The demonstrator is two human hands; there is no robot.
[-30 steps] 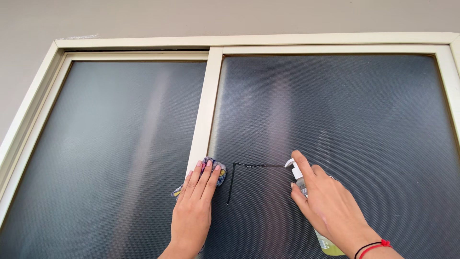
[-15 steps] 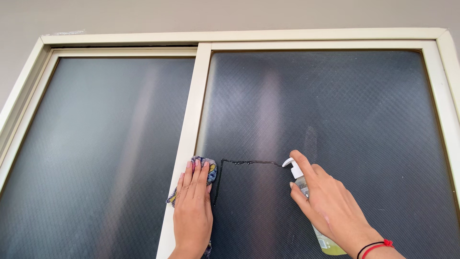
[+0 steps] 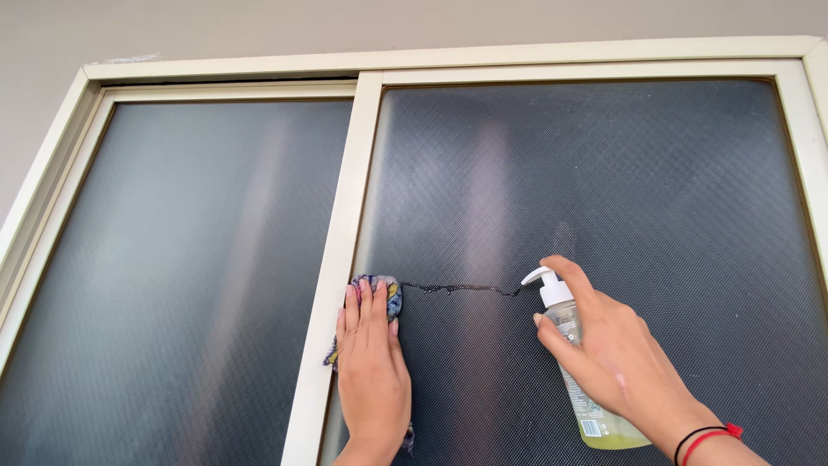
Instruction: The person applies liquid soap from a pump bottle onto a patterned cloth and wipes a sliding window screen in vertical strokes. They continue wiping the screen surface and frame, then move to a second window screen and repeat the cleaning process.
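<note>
Head view: cloth (image 3: 379, 292) under left hand (image 3: 373, 362), pump bottle (image 3: 586, 393) gripped by right hand (image 3: 617, 358).

Colours & patterns at the window

Window frame (image 3: 345, 259): cream/off-white, w/ thin dark gold edge next to the glass. Glass (image 3: 604, 190): dark grey, fine diamond-grid texture, pale vertical streaks of reflection. Wall (image 3: 259, 26) above: plain beige-grey. Cloth (image 3: 388, 293): multicolour print, blue, purple, bits of yellow & pink. Bottle (image 3: 578, 371): clear, yellow-green liquid at bottom, white pump top, small white label. Wet line (image 3: 457, 289) on glass: glossy black. Wristbands (image 3: 711, 436): one black, one red.
</note>
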